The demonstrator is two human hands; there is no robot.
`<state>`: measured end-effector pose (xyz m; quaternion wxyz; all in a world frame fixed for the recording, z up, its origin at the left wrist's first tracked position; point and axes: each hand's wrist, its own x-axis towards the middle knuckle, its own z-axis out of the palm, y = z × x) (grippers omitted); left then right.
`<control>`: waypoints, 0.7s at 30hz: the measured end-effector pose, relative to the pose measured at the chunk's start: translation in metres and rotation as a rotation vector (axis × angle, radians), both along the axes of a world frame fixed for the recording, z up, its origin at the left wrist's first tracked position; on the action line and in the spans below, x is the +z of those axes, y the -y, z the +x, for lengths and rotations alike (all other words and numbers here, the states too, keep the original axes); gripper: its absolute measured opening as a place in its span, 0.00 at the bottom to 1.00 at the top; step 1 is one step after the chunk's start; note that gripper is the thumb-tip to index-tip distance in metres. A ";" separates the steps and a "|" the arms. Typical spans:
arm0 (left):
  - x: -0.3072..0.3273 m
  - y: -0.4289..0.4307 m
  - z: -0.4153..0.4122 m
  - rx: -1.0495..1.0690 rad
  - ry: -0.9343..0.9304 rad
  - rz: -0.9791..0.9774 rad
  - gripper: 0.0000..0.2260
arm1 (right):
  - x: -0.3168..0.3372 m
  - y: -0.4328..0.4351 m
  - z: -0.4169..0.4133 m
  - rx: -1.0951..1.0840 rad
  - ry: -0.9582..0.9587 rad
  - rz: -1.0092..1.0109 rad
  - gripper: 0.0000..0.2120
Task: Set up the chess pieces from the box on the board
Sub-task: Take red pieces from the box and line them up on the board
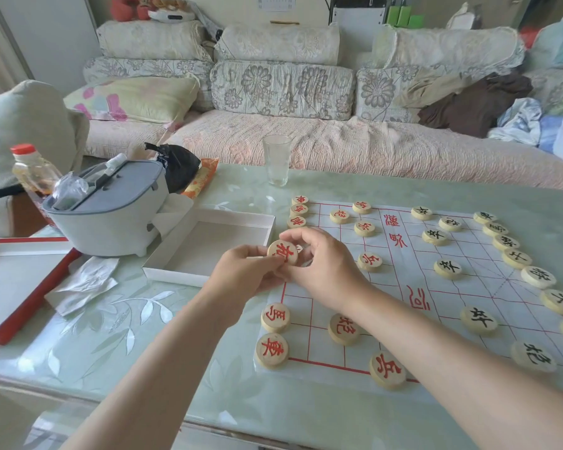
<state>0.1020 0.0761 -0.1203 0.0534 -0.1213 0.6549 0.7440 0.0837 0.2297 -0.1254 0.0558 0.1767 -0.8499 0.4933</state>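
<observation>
Glass-topped and pale green, the surface (117, 323) carries a paper board (400, 287) at 3 o'clock and a white box (208, 245) at 10 o'clock of the hands. Left hand (241, 274) and right hand (325, 267) meet over the board's left edge, fingers closed together on one red-marked piece (282, 252), held tilted. Red pieces line the left side, black pieces the right. A glass (277, 160) stands at 12 o'clock.

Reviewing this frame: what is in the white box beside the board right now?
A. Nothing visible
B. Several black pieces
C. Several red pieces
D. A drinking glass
A: the white box shows only its bare floor, while the left hand and right hand hold a red-marked piece above the board.
</observation>
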 end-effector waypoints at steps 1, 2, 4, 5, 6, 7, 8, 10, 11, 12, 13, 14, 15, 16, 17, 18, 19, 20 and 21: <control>0.000 -0.001 0.000 0.000 -0.002 -0.045 0.11 | 0.000 0.000 0.000 0.002 -0.001 0.000 0.20; 0.000 -0.002 0.000 0.004 -0.017 -0.140 0.10 | 0.000 -0.001 -0.001 0.009 0.002 0.006 0.19; -0.001 -0.002 0.000 0.026 -0.063 -0.321 0.07 | 0.001 -0.003 -0.002 0.026 0.005 0.038 0.19; -0.001 -0.001 -0.001 0.033 -0.076 -0.369 0.06 | 0.001 -0.005 -0.002 0.027 0.001 0.067 0.19; -0.002 0.000 -0.002 0.035 -0.078 -0.399 0.06 | 0.000 -0.005 -0.003 0.023 0.000 0.093 0.19; -0.003 0.001 -0.002 0.030 -0.075 -0.427 0.06 | 0.000 -0.006 -0.003 0.020 0.002 0.107 0.19; -0.004 0.002 -0.003 0.021 -0.079 -0.481 0.06 | -0.001 -0.007 -0.003 0.017 0.009 0.112 0.18; -0.007 0.005 -0.003 -0.016 -0.158 -0.734 0.05 | -0.002 -0.008 -0.003 0.006 0.035 0.152 0.18; -0.010 0.007 -0.003 -0.044 -0.229 -0.917 0.04 | -0.004 -0.009 -0.004 -0.001 0.052 0.205 0.18; -0.013 0.009 -0.002 -0.075 -0.312 -1.107 0.05 | -0.006 -0.010 -0.004 -0.003 0.079 0.265 0.17; -0.017 0.012 -0.002 -0.112 -0.385 -1.273 0.06 | -0.008 -0.011 -0.003 -0.001 0.111 0.311 0.17; -0.021 0.014 -0.001 -0.151 -0.430 -1.393 0.09 | -0.011 -0.012 -0.003 -0.002 0.143 0.342 0.16; -0.024 0.017 -0.001 -0.183 -0.446 -1.461 0.10 | -0.014 -0.013 -0.002 -0.007 0.168 0.359 0.15; -0.026 0.020 -0.002 -0.209 -0.437 -1.486 0.12 | -0.016 -0.013 -0.002 -0.013 0.182 0.370 0.14; -0.028 0.023 -0.002 -0.218 -0.424 -1.488 0.13 | -0.017 -0.013 -0.001 -0.017 0.185 0.376 0.13; -0.031 0.025 -0.003 -0.217 -0.408 -1.487 0.14 | -0.017 -0.012 -0.001 -0.015 0.184 0.378 0.13; -0.032 0.028 -0.004 -0.209 -0.393 -1.488 0.15 | -0.017 -0.012 -0.001 -0.011 0.179 0.377 0.12; -0.031 0.030 -0.004 -0.199 -0.377 -1.492 0.14 | -0.018 -0.010 -0.001 -0.008 0.174 0.377 0.12; -0.030 0.031 -0.004 -0.194 -0.367 -1.499 0.14 | -0.018 -0.009 0.000 -0.005 0.170 0.380 0.12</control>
